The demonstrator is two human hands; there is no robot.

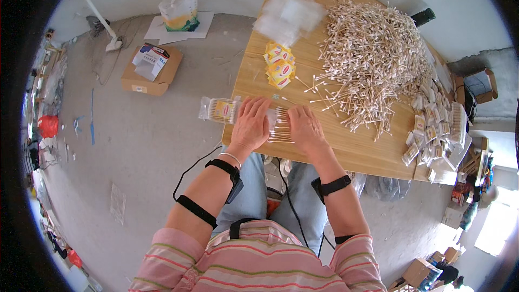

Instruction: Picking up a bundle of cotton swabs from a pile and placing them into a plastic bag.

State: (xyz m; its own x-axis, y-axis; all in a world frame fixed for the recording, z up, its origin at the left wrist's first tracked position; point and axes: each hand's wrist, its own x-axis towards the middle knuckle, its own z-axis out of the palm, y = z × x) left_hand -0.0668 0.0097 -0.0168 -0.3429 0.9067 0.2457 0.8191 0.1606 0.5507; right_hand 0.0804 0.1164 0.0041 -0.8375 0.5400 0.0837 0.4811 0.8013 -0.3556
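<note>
At the table's near edge, a row of cotton swabs (280, 133) lies between my two hands. My left hand (250, 123) curls over the left ends of the swabs, where clear plastic film (272, 117) shows at its fingers. From the right, my right hand (306, 127) closes on the other ends, its fingers bent. Left of my left hand, a clear packet of swabs with a yellow label (223, 109) overhangs the table's left edge. Beyond my hands are yellow-and-white label cards (280, 66) in a loose stack, with a few single swabs (309, 82) beside them.
A large heap of loose swabs (373, 59) covers the table's right half. Small filled boxes (432, 124) crowd the right end. Clear plastic bags (289, 16) lie at the far left of the wooden table (346, 148). A cardboard box (141, 84) stands on the floor.
</note>
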